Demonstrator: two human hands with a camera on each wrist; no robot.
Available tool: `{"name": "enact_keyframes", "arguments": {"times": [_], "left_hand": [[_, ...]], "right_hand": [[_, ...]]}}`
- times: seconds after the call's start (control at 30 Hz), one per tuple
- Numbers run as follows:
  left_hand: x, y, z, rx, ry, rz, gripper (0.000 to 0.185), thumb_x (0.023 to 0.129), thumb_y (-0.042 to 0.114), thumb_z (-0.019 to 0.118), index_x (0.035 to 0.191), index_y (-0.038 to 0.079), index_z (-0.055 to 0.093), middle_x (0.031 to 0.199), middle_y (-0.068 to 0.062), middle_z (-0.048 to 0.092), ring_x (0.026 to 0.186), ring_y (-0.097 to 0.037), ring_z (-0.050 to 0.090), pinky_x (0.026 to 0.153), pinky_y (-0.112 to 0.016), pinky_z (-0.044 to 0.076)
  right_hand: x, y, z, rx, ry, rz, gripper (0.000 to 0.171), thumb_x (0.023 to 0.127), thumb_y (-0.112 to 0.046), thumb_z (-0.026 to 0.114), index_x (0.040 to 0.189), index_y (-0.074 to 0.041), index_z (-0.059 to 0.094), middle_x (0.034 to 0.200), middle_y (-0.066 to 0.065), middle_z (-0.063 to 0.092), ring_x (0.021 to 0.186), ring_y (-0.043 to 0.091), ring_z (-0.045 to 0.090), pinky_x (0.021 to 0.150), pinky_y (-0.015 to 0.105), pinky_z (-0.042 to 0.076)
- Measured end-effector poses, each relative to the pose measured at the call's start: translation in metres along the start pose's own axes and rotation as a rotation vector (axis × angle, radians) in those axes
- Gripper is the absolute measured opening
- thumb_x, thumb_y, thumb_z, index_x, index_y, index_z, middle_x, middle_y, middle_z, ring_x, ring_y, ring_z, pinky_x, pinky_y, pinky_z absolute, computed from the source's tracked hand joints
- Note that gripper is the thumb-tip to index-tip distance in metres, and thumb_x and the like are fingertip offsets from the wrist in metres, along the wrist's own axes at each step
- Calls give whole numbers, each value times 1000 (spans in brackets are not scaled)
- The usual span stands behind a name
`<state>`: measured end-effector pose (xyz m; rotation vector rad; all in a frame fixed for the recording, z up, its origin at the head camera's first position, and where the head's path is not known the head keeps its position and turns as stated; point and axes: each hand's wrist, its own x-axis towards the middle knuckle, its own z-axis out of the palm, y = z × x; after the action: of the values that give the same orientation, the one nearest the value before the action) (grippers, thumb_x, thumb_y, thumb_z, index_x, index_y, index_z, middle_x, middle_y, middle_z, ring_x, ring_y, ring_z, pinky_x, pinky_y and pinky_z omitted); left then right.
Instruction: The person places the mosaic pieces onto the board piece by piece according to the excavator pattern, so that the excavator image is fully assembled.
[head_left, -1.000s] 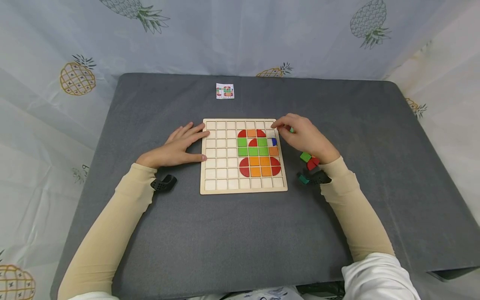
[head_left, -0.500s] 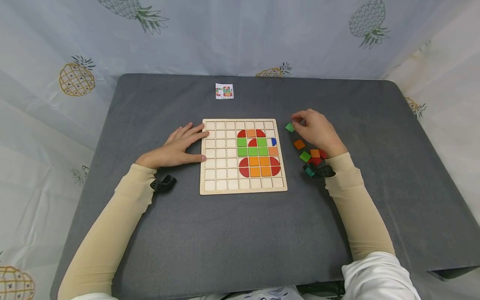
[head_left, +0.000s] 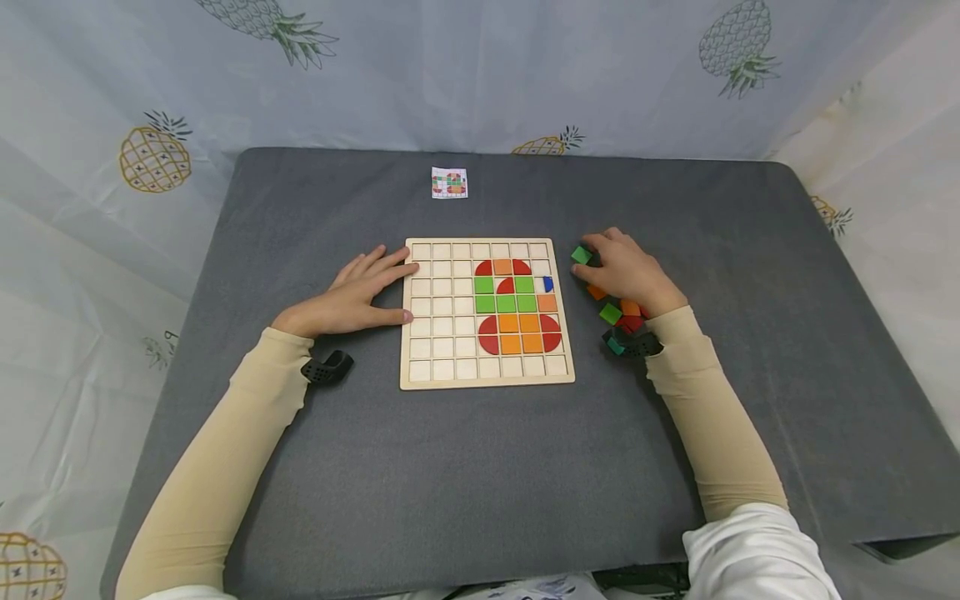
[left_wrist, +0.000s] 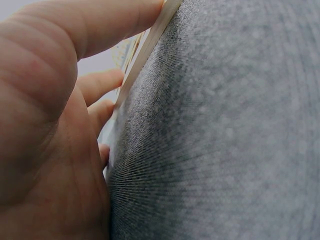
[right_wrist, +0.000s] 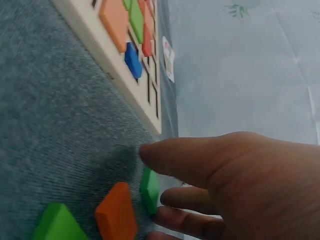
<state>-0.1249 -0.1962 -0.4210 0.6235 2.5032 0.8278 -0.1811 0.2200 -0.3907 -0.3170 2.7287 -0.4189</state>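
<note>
Green block (head_left: 581, 256) beside right hand (head_left: 628, 271)

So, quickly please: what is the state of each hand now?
Left hand: open, touching the left edge of the board.
Right hand: open beside a green piece; contact cannot be told.

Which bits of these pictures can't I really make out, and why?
Card: in the head view its pattern is too small to read square by square.

Loose tiles: in the head view the right hand and black wrist strap partly cover them, preventing a sure count.

Board: in the left wrist view it shows only edge-on, partly behind the left hand.

Nearest green tile: cut off by the right wrist view's bottom edge.
</note>
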Motion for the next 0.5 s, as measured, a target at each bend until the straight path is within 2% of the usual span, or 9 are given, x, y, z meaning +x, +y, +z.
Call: {"name": "enact_keyframes", "arguments": {"times": [0.13,0.27,0.5], "left_hand": [[0,0,0,-3,-2,-1,82,96,46,66,163,25,24,173,2,5,160,-27,-11,127,-54,-8],[0,0,0,-1,-2,-6,82,96,46,66,163,26,23,173,3,4,160,-27,-11,127,-53,-9],[0,1,0,1,-3,-1,81,97,46,66,163,25,24,173,2,4,160,-28,-11,127,-54,-9]], "right_hand": [[1,1,3,-11,18,13,62,102,-34,58,152,-2,43,145,25,42,122,37,45,90,58,51],[2,1,4,4,23,15,61,102,-33,59,152,-3,43,144,24,42,121,37,46,91,58,50],[-5,3,-6,18,-70,27,67,100,-36,62,153,-3,40,141,25,43,120,38,48,96,59,49]]}}
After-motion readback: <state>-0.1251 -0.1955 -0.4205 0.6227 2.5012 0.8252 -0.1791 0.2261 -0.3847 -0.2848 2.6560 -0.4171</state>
